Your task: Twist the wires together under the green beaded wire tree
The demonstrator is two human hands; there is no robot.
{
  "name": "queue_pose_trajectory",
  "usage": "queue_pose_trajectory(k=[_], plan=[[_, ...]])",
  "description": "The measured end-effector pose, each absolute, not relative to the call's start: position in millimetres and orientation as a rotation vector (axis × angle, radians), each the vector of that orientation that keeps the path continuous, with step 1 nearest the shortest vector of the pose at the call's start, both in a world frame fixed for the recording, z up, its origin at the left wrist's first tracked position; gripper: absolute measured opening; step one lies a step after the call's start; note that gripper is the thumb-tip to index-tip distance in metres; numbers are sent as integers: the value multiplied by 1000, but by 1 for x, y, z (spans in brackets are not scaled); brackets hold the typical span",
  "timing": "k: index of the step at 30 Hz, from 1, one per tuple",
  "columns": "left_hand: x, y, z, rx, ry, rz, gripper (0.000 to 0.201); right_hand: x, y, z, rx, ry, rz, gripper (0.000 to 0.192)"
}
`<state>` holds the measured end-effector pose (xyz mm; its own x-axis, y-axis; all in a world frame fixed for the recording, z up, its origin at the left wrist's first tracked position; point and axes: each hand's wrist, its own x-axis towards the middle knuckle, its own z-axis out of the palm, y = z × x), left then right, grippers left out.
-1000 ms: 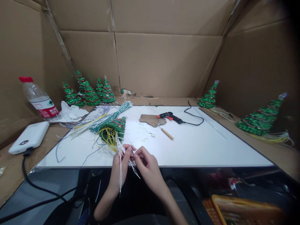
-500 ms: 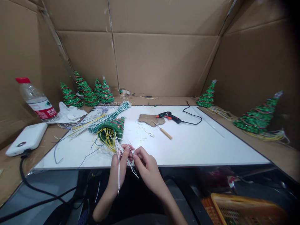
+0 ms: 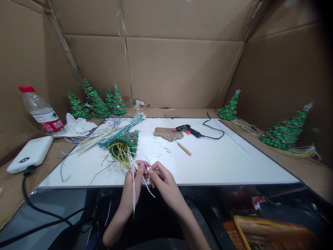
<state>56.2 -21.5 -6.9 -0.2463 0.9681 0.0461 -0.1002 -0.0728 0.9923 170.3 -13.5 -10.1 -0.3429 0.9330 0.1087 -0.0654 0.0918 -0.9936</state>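
White wires (image 3: 134, 187) in both hands, board edge (image 3: 208, 183)

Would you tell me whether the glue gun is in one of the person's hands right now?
No, the glue gun lies on the white board, away from both hands, which pinch white wires at its near edge.

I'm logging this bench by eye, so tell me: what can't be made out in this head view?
- What the fingertips of the left hand and right hand do with the white wires: too small, fingers overlap.
- Bottle label text: too small.
- Orange basket: cut off by the bottom edge, contents dark.
- Under the white board: in shadow.
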Motion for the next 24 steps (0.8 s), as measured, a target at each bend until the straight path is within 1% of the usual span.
queue_pose_trajectory(k=[6,12,19,24], plan=[[55,-18,-6,1197,1273,1356,32,169,-12,-11,-868,-1421,1439,25],[54,-15,0,1312,1215,1296,30,169,-11,-12,-850,-1403,1471,26],[52,-15,-1,1280,1208,1267,32,169,-11,-12,-835,-1376,1484,24],[52,-14,0,1261,1182,1245,34,169,-9,-11,-843,-1356,1483,26]])
